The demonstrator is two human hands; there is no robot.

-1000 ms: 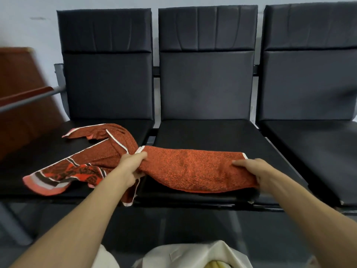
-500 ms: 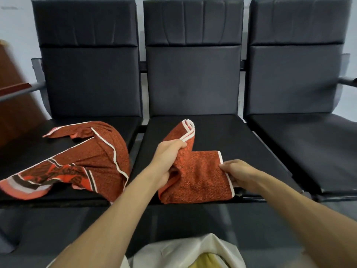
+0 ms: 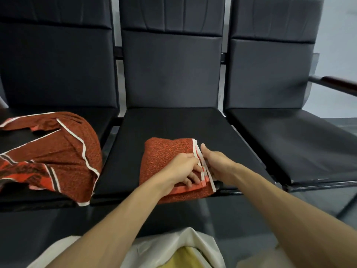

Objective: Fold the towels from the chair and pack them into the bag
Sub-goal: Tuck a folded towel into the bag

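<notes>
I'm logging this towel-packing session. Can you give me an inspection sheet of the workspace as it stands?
Surface: middle seat of three black chairs.
Job's things: folded towel at the front edge; unfolded towel heaped on the left seat; cream bag open below.
Clutter: nothing seen.
Grippers: left hand pressing flat on the fold; right hand at its white-trimmed edge.
Cables: nothing seen.
Surroundings: pale wall, wooden armrest.
</notes>
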